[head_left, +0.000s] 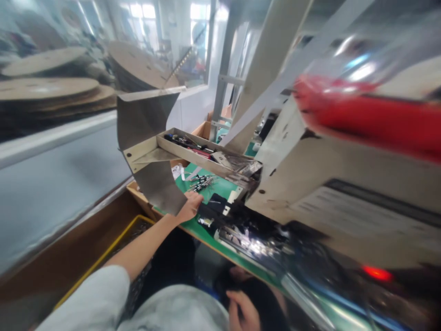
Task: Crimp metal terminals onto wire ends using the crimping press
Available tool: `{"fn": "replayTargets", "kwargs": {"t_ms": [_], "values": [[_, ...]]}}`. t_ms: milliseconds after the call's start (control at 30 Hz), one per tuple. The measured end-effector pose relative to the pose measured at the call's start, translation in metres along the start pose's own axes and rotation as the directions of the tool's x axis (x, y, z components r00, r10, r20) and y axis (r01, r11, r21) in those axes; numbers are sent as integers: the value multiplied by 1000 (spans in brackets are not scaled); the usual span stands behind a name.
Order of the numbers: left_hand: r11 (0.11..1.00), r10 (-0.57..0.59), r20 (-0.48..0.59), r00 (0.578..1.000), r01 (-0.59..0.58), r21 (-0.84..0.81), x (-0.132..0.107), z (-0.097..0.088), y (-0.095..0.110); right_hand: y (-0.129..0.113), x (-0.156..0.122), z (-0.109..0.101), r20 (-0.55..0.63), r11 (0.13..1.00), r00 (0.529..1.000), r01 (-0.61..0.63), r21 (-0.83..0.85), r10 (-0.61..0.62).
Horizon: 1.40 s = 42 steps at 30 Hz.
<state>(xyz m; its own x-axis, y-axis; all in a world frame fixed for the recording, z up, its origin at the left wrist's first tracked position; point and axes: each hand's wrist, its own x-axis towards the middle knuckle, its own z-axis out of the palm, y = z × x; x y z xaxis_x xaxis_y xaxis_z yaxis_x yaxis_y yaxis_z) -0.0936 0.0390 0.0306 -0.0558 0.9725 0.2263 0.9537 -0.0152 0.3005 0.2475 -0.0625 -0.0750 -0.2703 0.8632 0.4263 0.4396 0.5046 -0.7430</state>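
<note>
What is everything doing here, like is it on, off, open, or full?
Left hand: open, pressed on the sheet's edge.
Right hand: low down, fingers curled, blurry.
Curved metal sheet: standing up, bent, touched by the left hand.
Metal tray: open, holding tools.
Red light: glowing.
Round brown discs: lying flat in stacks beyond the glass.

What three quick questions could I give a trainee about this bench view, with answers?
1. Which hand touches the curved grey metal sheet?
2. True or false: the hand tools lie in the metal tray.
3. What colour is the mat under the loose metal parts?

Key: 1. Left hand. 2. True. 3. Green.
</note>
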Motion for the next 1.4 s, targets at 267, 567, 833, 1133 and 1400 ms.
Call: {"fn": "replayTargets", "kwargs": {"t_ms": [267, 567, 833, 1133, 1400], "values": [[992, -70, 128, 989, 83, -97, -84, -2, 16, -33, 43, 51, 437, 668, 833, -540, 512, 339], [901, -3, 113, 994, 52, -431, -135, 23, 72, -70, 76, 63, 432, 418, 813, -575, 704, 391], [524, -22, 118, 993, 112, -844, -121, 38, 120, -68, 73, 18, 135, 699, 947, -308, 646, 293], [473, 26, 229, 973, 190, -860, -93, 29, 153, -56, 77, -18, 98, 792, 921, -375, 482, 376], [735, 131, 181, 975, 27, -678, -75, 17, 165, -59, 95, -31, 32, 824, 897, -419, 381, 442]]}}
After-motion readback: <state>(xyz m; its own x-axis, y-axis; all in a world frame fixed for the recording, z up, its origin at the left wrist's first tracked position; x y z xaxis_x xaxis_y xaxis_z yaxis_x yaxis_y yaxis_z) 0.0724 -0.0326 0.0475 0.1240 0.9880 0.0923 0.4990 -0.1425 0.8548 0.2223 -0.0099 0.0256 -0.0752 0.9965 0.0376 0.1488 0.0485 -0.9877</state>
